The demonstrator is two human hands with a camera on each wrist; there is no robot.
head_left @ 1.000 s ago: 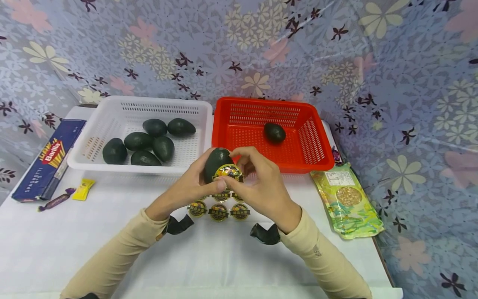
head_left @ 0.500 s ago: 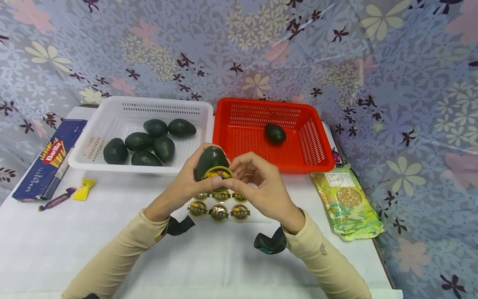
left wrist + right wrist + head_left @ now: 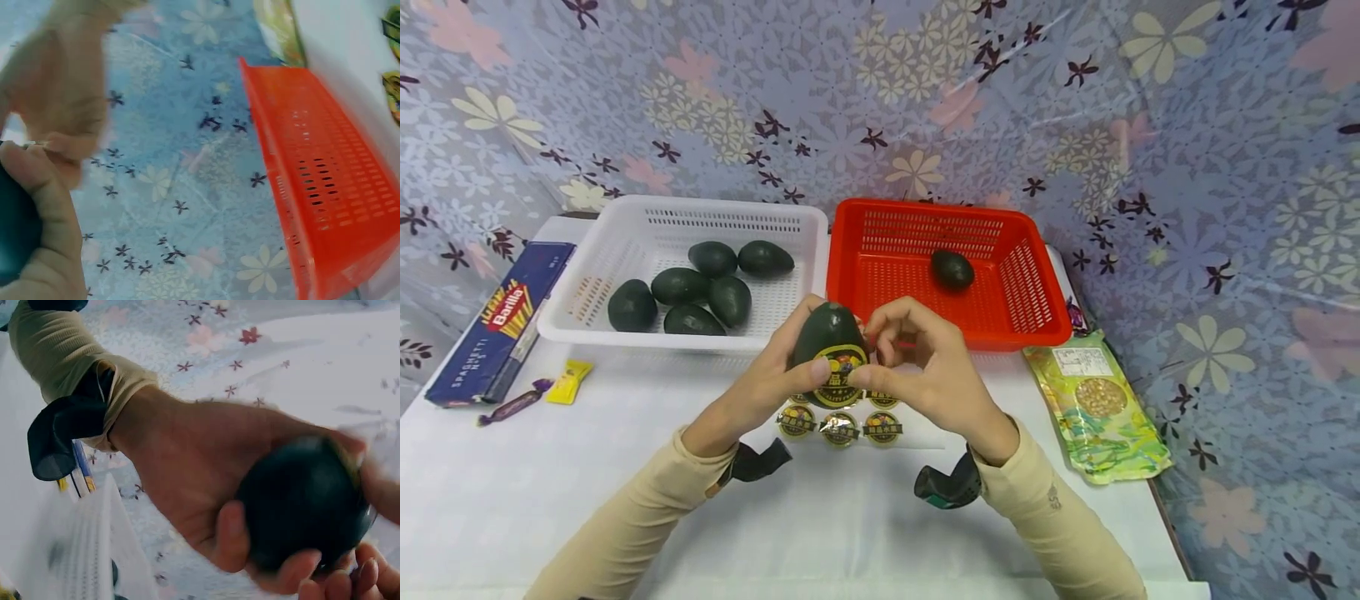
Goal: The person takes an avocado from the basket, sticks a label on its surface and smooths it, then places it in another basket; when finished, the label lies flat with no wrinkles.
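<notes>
Dark-green avocado (image 3: 822, 331), clasped in left hand (image 3: 767, 377) before adjoining corners of white basket (image 3: 651, 338) and red basket (image 3: 1000, 341); black-and-gold fruit sticker (image 3: 842, 357) on face, right edge apparently pinched by right hand (image 3: 938, 368). Likely step: labelling; next, smoothing that edge flat.

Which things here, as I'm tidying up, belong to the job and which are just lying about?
Seemingly in the job: held avocado; label on it; spare stickers; white basket, its avocados; red basket, its single avocado.

Apparently lying about: spaghetti box; yellow packet; purple-wrapped stick; green bag; purple wrapper.
</notes>
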